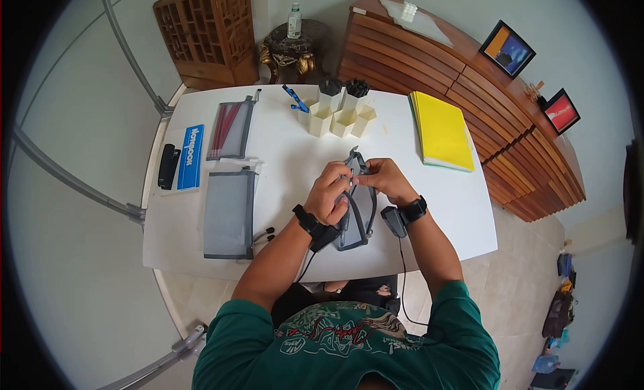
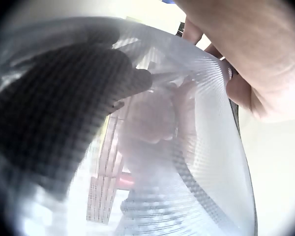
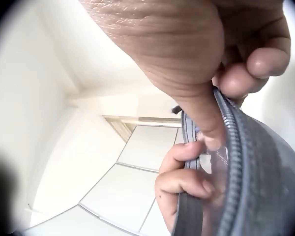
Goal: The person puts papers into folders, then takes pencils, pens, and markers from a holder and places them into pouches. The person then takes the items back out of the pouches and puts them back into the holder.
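Observation:
Both hands hold a grey mesh zip pouch (image 1: 364, 205) over the front middle of the table, its zipped mouth spread apart. The left hand (image 1: 327, 194) grips one side of the mouth with curled fingers. On the other side, the right hand (image 1: 389, 180) pinches the edge near the top, its thumb inside the mouth in the right wrist view. Zipper teeth (image 3: 233, 162) run along that edge, and left-hand fingers (image 3: 179, 184) show on the opposite edge. Sheer mesh (image 2: 214, 132) fills much of the left wrist view.
At the left lie a flat grey mesh pouch (image 1: 228, 215), another pouch holding red pencils (image 1: 228, 128), a blue notebook (image 1: 190, 158) and a black stapler (image 1: 168, 166). Cream hexagonal holders (image 1: 343, 124) with pens stand at the back. A yellow notebook stack (image 1: 443, 130) lies right.

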A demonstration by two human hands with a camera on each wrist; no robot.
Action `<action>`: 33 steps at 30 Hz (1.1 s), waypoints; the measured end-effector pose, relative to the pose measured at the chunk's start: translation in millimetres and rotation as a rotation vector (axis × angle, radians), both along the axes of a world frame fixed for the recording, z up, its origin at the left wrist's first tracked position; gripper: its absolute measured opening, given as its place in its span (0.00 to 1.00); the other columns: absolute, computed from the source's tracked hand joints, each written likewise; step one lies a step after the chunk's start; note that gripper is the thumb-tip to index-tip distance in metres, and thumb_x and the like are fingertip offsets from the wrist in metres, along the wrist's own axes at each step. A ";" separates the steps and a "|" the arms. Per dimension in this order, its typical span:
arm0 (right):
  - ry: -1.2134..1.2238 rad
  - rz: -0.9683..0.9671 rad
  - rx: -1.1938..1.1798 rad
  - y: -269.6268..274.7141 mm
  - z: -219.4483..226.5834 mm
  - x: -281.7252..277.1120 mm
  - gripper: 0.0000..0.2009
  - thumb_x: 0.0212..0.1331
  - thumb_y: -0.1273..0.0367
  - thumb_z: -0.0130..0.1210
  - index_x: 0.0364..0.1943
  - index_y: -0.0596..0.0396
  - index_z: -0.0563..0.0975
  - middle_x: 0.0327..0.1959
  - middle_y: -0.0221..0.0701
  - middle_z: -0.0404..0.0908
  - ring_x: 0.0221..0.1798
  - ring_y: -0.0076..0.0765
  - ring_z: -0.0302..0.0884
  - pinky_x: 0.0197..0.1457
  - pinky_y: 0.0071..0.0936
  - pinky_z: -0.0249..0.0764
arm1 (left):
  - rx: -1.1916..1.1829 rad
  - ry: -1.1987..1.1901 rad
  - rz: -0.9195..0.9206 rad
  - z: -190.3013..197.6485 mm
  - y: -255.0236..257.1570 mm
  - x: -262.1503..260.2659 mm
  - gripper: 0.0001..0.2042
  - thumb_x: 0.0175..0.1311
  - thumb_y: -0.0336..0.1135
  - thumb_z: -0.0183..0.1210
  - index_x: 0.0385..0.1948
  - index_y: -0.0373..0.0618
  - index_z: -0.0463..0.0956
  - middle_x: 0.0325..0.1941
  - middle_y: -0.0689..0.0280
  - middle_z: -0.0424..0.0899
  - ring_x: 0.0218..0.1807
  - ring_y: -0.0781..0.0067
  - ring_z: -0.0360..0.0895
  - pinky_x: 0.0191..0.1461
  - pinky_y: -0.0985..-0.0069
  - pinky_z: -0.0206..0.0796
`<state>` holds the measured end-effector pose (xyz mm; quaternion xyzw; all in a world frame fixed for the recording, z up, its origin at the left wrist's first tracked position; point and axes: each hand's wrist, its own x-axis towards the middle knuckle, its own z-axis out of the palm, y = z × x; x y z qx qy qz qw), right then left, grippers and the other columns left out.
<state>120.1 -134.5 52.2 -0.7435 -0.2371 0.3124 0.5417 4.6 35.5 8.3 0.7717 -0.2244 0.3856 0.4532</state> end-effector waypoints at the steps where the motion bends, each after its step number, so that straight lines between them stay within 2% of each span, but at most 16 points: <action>1: -0.020 -0.010 -0.056 0.2 -4.8 5.0 0.11 0.56 0.67 0.71 0.27 0.57 0.80 0.18 0.23 0.76 0.20 0.15 0.66 0.20 0.18 0.61 | -0.001 -0.014 -0.006 0.6 0.1 0.0 0.08 0.38 0.26 0.52 0.24 0.37 0.69 0.46 0.51 0.74 0.51 0.43 0.72 0.54 0.56 0.71; 5: -0.119 -0.061 -0.050 0.0 -12.3 7.4 0.12 0.58 0.66 0.70 0.28 0.58 0.80 0.19 0.24 0.76 0.21 0.15 0.66 0.22 0.19 0.62 | -0.006 -0.029 -0.005 -2.6 2.1 -0.6 0.08 0.38 0.26 0.53 0.25 0.37 0.70 0.47 0.51 0.74 0.52 0.42 0.72 0.55 0.55 0.70; 8: -0.201 -0.149 0.158 -0.6 -16.8 1.4 0.14 0.60 0.63 0.68 0.29 0.60 0.79 0.19 0.23 0.76 0.21 0.17 0.68 0.23 0.21 0.64 | 0.021 -0.043 -0.018 -0.9 1.0 0.9 0.09 0.39 0.26 0.53 0.26 0.37 0.71 0.47 0.51 0.74 0.53 0.42 0.72 0.55 0.55 0.70; 10: -0.435 -0.056 -0.146 -7.3 -10.5 -0.5 0.17 0.62 0.62 0.67 0.43 0.64 0.79 0.26 0.28 0.81 0.28 0.22 0.76 0.31 0.23 0.72 | 0.061 -0.031 -0.013 2.7 -2.1 2.1 0.09 0.39 0.26 0.53 0.26 0.37 0.71 0.47 0.50 0.74 0.53 0.42 0.72 0.55 0.55 0.70; 11: -0.430 -0.069 -0.139 -12.1 -8.5 -4.0 0.17 0.62 0.62 0.67 0.43 0.64 0.79 0.26 0.28 0.81 0.28 0.22 0.76 0.31 0.23 0.72 | 0.093 -0.020 -0.001 4.1 -3.4 2.2 0.09 0.39 0.26 0.53 0.26 0.37 0.71 0.47 0.50 0.74 0.53 0.41 0.72 0.55 0.55 0.70; 13: 0.097 -0.030 0.232 -22.7 1.8 -20.7 0.29 0.61 0.62 0.68 0.60 0.67 0.72 0.36 0.33 0.84 0.38 0.28 0.81 0.42 0.25 0.78 | 0.083 0.018 0.015 1.2 -4.0 2.0 0.09 0.40 0.27 0.53 0.27 0.37 0.71 0.48 0.50 0.74 0.54 0.41 0.72 0.57 0.55 0.70; 14: 0.097 -0.025 0.234 -33.2 3.1 -31.4 0.29 0.61 0.62 0.68 0.60 0.67 0.72 0.36 0.33 0.84 0.38 0.28 0.81 0.42 0.25 0.78 | 0.061 0.047 0.053 0.3 -2.9 1.5 0.08 0.41 0.27 0.53 0.27 0.38 0.72 0.50 0.50 0.74 0.54 0.41 0.72 0.58 0.55 0.69; 16: 0.169 0.256 0.245 -61.2 1.3 -53.2 0.30 0.62 0.68 0.66 0.65 0.64 0.65 0.48 0.34 0.81 0.44 0.27 0.78 0.49 0.26 0.76 | 0.062 0.074 0.093 4.7 -4.7 -0.6 0.09 0.42 0.25 0.53 0.28 0.38 0.72 0.51 0.50 0.74 0.55 0.41 0.72 0.59 0.55 0.69; 18: 0.072 0.307 0.131 -78.0 -8.4 -74.4 0.23 0.65 0.70 0.62 0.61 0.65 0.70 0.43 0.33 0.83 0.42 0.29 0.80 0.50 0.29 0.77 | 0.128 0.151 0.118 7.2 -8.9 -2.4 0.15 0.46 0.21 0.55 0.40 0.39 0.75 0.59 0.50 0.72 0.60 0.41 0.72 0.62 0.57 0.69; 22: 0.215 0.253 0.242 -90.6 -37.2 -97.6 0.14 0.69 0.72 0.57 0.52 0.68 0.78 0.38 0.33 0.84 0.40 0.27 0.81 0.48 0.25 0.77 | 0.239 0.396 0.058 30.5 -33.9 -9.0 0.24 0.55 0.23 0.59 0.57 0.41 0.72 0.70 0.52 0.65 0.66 0.44 0.70 0.65 0.57 0.69; 23: 0.180 0.154 0.203 -91.4 -40.0 -102.1 0.10 0.69 0.74 0.56 0.48 0.67 0.79 0.35 0.32 0.84 0.39 0.26 0.81 0.48 0.24 0.77 | 0.307 0.360 0.090 33.1 -38.8 -10.4 0.17 0.58 0.28 0.61 0.50 0.39 0.74 0.60 0.50 0.74 0.59 0.45 0.75 0.58 0.57 0.72; 24: 0.137 0.056 0.166 -91.0 -42.1 -104.4 0.07 0.69 0.75 0.54 0.43 0.67 0.81 0.33 0.31 0.83 0.38 0.25 0.80 0.47 0.24 0.77 | 0.312 0.370 0.104 39.5 -40.5 -14.1 0.17 0.58 0.28 0.61 0.50 0.39 0.74 0.60 0.50 0.74 0.59 0.45 0.75 0.58 0.57 0.72; 26: 0.136 0.038 0.236 -91.5 -45.3 -110.4 0.07 0.69 0.76 0.53 0.43 0.66 0.81 0.32 0.31 0.83 0.37 0.24 0.80 0.46 0.24 0.77 | 0.529 0.684 0.010 52.0 -44.7 -22.3 0.11 0.61 0.35 0.61 0.40 0.39 0.75 0.44 0.51 0.81 0.46 0.46 0.80 0.49 0.56 0.73; 27: 0.102 0.036 0.291 -91.6 -44.3 -112.9 0.07 0.69 0.76 0.53 0.44 0.66 0.81 0.33 0.31 0.83 0.38 0.24 0.80 0.47 0.24 0.77 | 0.488 0.583 -0.002 51.1 -49.4 -28.6 0.14 0.63 0.43 0.61 0.33 0.40 0.73 0.30 0.54 0.80 0.36 0.46 0.80 0.42 0.55 0.72; 29: -0.045 0.017 0.327 -93.2 -50.1 -116.7 0.08 0.68 0.77 0.53 0.45 0.66 0.80 0.38 0.31 0.85 0.43 0.23 0.80 0.51 0.23 0.76 | 0.515 0.595 -0.048 63.8 -54.8 -46.3 0.16 0.62 0.45 0.62 0.34 0.40 0.73 0.30 0.54 0.80 0.36 0.46 0.80 0.41 0.55 0.72; 33: 0.048 0.057 0.398 -86.6 -43.5 -120.8 0.06 0.68 0.76 0.53 0.43 0.65 0.79 0.40 0.30 0.85 0.45 0.22 0.79 0.54 0.22 0.74 | 0.515 0.554 -0.067 59.8 -51.8 -65.0 0.19 0.63 0.49 0.64 0.34 0.40 0.73 0.28 0.56 0.79 0.34 0.48 0.80 0.39 0.57 0.71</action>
